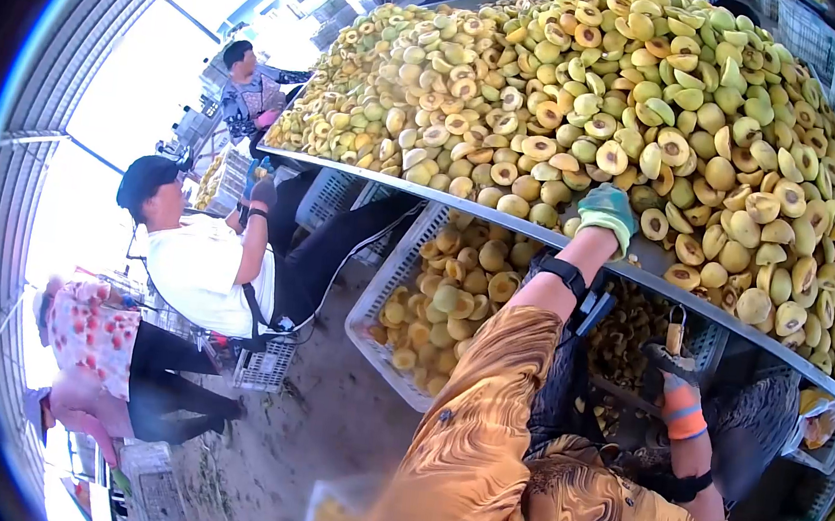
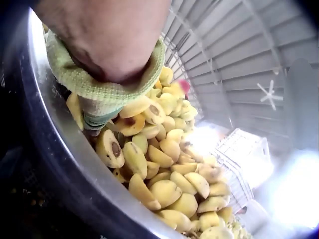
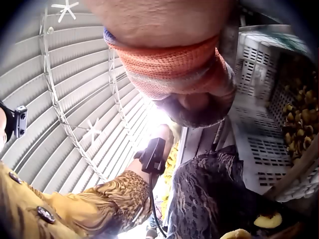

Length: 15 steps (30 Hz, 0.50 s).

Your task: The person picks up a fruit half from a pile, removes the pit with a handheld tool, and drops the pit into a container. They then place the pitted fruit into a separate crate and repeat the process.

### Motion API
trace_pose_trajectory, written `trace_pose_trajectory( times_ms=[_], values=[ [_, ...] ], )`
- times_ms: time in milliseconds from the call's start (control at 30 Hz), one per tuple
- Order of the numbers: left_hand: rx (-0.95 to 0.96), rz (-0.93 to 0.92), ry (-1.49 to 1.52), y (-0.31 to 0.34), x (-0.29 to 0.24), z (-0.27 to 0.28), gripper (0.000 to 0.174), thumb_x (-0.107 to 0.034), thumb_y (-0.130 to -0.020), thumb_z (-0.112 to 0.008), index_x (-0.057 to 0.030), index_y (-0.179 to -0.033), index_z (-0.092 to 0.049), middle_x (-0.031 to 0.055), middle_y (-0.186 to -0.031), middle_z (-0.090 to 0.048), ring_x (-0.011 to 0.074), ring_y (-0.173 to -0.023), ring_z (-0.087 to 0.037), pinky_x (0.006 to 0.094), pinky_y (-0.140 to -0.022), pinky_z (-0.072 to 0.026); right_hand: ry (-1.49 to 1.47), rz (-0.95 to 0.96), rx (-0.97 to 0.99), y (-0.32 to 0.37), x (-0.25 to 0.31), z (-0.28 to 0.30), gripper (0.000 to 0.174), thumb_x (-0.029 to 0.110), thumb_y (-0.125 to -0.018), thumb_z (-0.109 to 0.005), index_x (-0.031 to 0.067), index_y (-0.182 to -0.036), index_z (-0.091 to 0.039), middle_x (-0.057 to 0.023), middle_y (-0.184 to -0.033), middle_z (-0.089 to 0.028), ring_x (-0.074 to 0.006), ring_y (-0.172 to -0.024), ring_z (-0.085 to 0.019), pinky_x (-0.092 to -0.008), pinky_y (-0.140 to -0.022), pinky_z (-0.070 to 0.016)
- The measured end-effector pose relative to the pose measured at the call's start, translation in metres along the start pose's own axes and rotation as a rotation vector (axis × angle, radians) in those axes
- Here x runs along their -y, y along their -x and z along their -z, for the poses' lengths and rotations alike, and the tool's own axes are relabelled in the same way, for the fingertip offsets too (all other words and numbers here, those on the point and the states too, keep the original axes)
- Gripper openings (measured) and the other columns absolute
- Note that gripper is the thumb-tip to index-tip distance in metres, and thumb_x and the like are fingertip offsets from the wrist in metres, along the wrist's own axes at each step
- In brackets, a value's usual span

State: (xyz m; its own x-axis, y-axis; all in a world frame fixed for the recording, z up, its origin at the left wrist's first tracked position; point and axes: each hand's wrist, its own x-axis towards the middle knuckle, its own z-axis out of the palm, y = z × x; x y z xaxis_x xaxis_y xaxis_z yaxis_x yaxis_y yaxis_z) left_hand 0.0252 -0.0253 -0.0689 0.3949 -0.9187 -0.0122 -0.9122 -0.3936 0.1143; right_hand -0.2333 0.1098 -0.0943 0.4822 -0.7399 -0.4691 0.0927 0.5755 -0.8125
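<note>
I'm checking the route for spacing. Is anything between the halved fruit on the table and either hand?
Nothing visible stands between the left hand and the halved fruit; its glove is right at the pile. The right hand is below the table's metal rim, which stands between it and the fruit.

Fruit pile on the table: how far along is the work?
Early, I'd guess. Apparently done: fruit in the crate below, plus brown pieces. In hand: the right hand grips a looped tool; the left hand reaches into the pile. Remaining: that large pile, many halves showing stones.
</note>
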Motion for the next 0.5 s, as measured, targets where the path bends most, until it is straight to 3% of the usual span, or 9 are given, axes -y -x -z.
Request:
trace_pose_trajectory(
  times_ms=[67,100,200,233,267,333,400,467,500],
  values=[
    [-0.045,0.01,-0.023,0.012,-0.005,0.001,0.03,-0.029,-0.081,-0.066,-0.0108,-0.105,-0.067,0.0112,-0.113,-0.063,0.0241,-0.1,-0.065,0.0357,-0.081,-0.0539,0.055,0.032,-0.009,-0.005,-0.006,0.005,0.021,0.017,-0.083,-0.07,0.0085,-0.099,-0.061,0.005,-0.059,-0.049,-0.0068,-0.041,-0.043,-0.0229,-0.036,-0.0325],
    [-0.041,-0.005,0.05,0.018,-0.004,0.006,0.036,-0.03,-0.081,-0.065,-0.0052,-0.107,-0.066,0.0163,-0.114,-0.062,0.0327,-0.105,-0.062,0.0381,-0.085,-0.0525,0.085,0.048,-0.011,-0.007,-0.009,0.004,0.021,0.017,-0.083,-0.071,0.0085,-0.099,-0.061,0.005,-0.059,-0.049,-0.0066,-0.042,-0.043,-0.0229,-0.037,-0.0329],
    [-0.09,-0.057,-0.085,0.008,0.0,-0.025,0.026,-0.027,-0.087,-0.058,-0.0086,-0.104,-0.063,0.0107,-0.101,-0.063,0.0303,-0.092,-0.064,0.0402,-0.076,-0.0534,0.204,0.208,-0.093,-0.009,-0.008,0.001,0.017,0.018,-0.081,-0.072,0.0063,-0.09,-0.063,0.0041,-0.066,-0.055,-0.0053,-0.053,-0.048,-0.0235,-0.046,-0.0378],
    [-0.127,-0.056,0.425,-0.009,0.02,-0.075,0.023,-0.021,-0.082,-0.062,-0.0087,-0.102,-0.063,0.0116,-0.098,-0.064,0.0292,-0.09,-0.064,0.039,-0.074,-0.0526,0.258,0.199,-0.107,-0.012,-0.013,0.006,0.018,0.018,-0.081,-0.072,0.0055,-0.091,-0.063,0.0033,-0.068,-0.056,-0.0056,-0.056,-0.049,-0.0238,-0.049,-0.0389],
    [-0.182,-0.106,0.558,0.0,0.018,-0.071,0.024,-0.017,-0.081,-0.064,-0.0077,-0.102,-0.063,0.0103,-0.098,-0.064,0.0269,-0.089,-0.064,0.0376,-0.075,-0.0523,0.309,0.194,-0.132,-0.014,-0.013,0.009,0.02,0.019,-0.081,-0.072,0.0047,-0.093,-0.064,0.0024,-0.07,-0.057,-0.0059,-0.059,-0.049,-0.0242,-0.051,-0.0401],
    [-0.41,-0.29,0.632,0.048,0.009,-0.025,0.026,-0.01,-0.078,-0.069,-0.0057,-0.103,-0.062,0.0077,-0.097,-0.064,0.0224,-0.088,-0.063,0.0348,-0.077,-0.0517,0.124,-0.022,-0.064,0.01,0.02,-0.003,0.022,0.019,-0.081,-0.072,0.0035,-0.095,-0.064,0.0017,-0.072,-0.058,-0.0071,-0.063,-0.049,-0.0247,-0.056,-0.0426],
    [-0.552,-0.414,0.841,0.074,0.001,0.001,0.031,-0.003,-0.075,-0.073,-0.0037,-0.104,-0.062,0.0051,-0.097,-0.065,0.0179,-0.086,-0.062,0.0321,-0.079,-0.051,0.312,0.233,-0.056,0.0,0.004,0.004,0.026,0.018,-0.081,-0.072,0.0019,-0.1,-0.064,-0.0008,-0.078,-0.06,-0.0072,-0.071,-0.053,-0.0232,-0.063,-0.0456],
    [-0.378,-0.219,1.122,0.099,-0.011,0.02,0.032,0.001,-0.072,-0.075,0.0003,-0.102,-0.063,0.0053,-0.095,-0.065,0.0151,-0.087,-0.061,0.028,-0.08,-0.0499,0.157,0.491,0.022,-0.01,-0.015,0.005,0.034,0.011,-0.082,-0.07,0.0013,-0.112,-0.059,0.0038,-0.086,-0.055,-0.0031,-0.072,-0.047,-0.0206,-0.062,-0.0413],
    [-0.179,-0.004,1.399,0.122,-0.027,0.042,0.028,0.0,-0.073,-0.074,0.0007,-0.099,-0.064,0.0047,-0.094,-0.064,0.0145,-0.086,-0.061,0.0265,-0.079,-0.0497,0.072,0.406,0.093,0.001,0.0,0.001,0.037,0.01,-0.082,-0.07,0.0006,-0.116,-0.058,0.0031,-0.09,-0.055,-0.0032,-0.076,-0.048,-0.0206,-0.065,-0.0424]
  ],
)
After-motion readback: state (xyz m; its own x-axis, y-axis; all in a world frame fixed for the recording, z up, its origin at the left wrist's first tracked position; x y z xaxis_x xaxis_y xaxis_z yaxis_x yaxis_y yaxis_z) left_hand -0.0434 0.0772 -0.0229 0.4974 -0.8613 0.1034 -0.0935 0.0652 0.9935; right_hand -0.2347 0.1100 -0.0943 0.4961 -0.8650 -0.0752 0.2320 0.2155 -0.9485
